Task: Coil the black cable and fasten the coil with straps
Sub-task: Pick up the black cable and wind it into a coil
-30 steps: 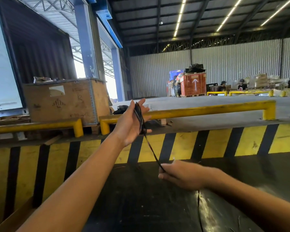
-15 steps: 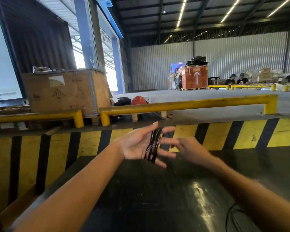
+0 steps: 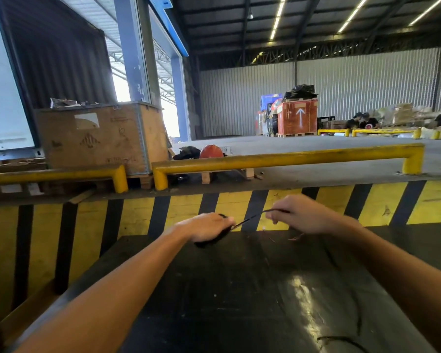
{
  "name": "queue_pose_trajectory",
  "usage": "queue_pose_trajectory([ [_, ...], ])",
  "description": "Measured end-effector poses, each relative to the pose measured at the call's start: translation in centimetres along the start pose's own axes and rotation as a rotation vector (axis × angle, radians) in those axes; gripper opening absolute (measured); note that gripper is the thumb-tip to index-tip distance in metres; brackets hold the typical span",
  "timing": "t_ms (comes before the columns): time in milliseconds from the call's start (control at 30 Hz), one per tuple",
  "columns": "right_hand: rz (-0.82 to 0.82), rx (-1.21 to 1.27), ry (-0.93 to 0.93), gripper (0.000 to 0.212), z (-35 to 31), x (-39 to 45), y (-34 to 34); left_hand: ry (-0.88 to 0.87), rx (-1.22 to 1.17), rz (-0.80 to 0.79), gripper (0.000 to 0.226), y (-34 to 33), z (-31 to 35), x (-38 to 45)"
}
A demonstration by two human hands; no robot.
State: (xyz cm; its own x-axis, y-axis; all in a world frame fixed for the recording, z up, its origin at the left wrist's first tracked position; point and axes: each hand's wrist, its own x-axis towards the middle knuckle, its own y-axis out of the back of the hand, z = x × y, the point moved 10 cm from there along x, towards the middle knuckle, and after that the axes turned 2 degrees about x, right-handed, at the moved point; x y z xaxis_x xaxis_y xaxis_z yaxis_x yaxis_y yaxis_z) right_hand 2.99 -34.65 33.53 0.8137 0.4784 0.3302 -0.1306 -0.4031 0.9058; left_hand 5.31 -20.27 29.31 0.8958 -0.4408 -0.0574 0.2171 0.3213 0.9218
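Observation:
My left hand (image 3: 204,226) is turned palm down and closed around a small coil of black cable (image 3: 211,241), whose loops stick out below the fingers. A short stretch of the cable (image 3: 250,219) runs up and right from the coil to my right hand (image 3: 302,215), which pinches it between thumb and fingers. Both hands hover over the far end of a black table (image 3: 239,289). More black cable (image 3: 341,338) lies slack on the table near its front right. No strap is visible.
A yellow-and-black striped wall (image 3: 138,215) rises just beyond the table. Above it run yellow guard rails (image 3: 285,157). A large wooden crate (image 3: 97,137) stands at back left. People sit far off at the right (image 3: 364,121).
My left hand has turned from palm up to palm down and closed on the coil. My right hand has drawn the cable out to the right. Both hands sit lower than before.

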Motion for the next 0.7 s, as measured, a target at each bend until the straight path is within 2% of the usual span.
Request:
queue_pose_trajectory([
  [67,0.092,-0.015,-0.034,0.027,1.6,0.5,1.9,0.005,-0.171,-0.215,0.046,-3.0,0.3,-0.6],
  [133,0.152,-0.006,-0.149,0.026,3.9,0.8,2.3,-0.027,-0.515,-0.403,0.047,-5.4,2.1,-1.5],
  [233,0.08,0.008,-0.275,0.022,5.8,0.2,-0.5,-0.197,-0.924,-0.518,0.048,-5.8,6.5,-2.6],
  [300,0.011,0.051,-0.122,0.015,3.4,-0.2,-3.1,-0.306,-1.147,-0.507,0.049,-4.7,8.9,-2.5],
  [333,-0.024,0.077,-0.025,0.016,1.4,-0.4,-4.4,-0.343,-1.238,-0.441,0.049,-3.7,9.6,-2.0],
  [433,-0.132,0.101,-0.056,0.02,-1.2,-0.5,-7.9,-0.364,-1.448,-0.092,0.048,0.4,8.8,-0.4],
  [500,-0.179,0.053,-0.053,0.026,-1.9,-0.3,-8.2,-0.342,-1.35,0.178,0.048,2.9,6.4,0.1],
  [567,-0.223,0.036,-0.024,0.029,-1.8,-0.5,-6.8,-0.303,-0.918,0.375,0.047,4.5,4.8,-0.2],
  [633,-0.219,0.022,0.007,0.03,-1.7,-0.9,-4.3,-0.23,-0.485,0.4,0.047,4.3,3.7,-0.4],
  [700,-0.166,-0.022,0.035,0.029,-1.3,-0.7,-1.4,-0.144,-0.186,0.246,0.047,2.0,2.2,0.2],
])
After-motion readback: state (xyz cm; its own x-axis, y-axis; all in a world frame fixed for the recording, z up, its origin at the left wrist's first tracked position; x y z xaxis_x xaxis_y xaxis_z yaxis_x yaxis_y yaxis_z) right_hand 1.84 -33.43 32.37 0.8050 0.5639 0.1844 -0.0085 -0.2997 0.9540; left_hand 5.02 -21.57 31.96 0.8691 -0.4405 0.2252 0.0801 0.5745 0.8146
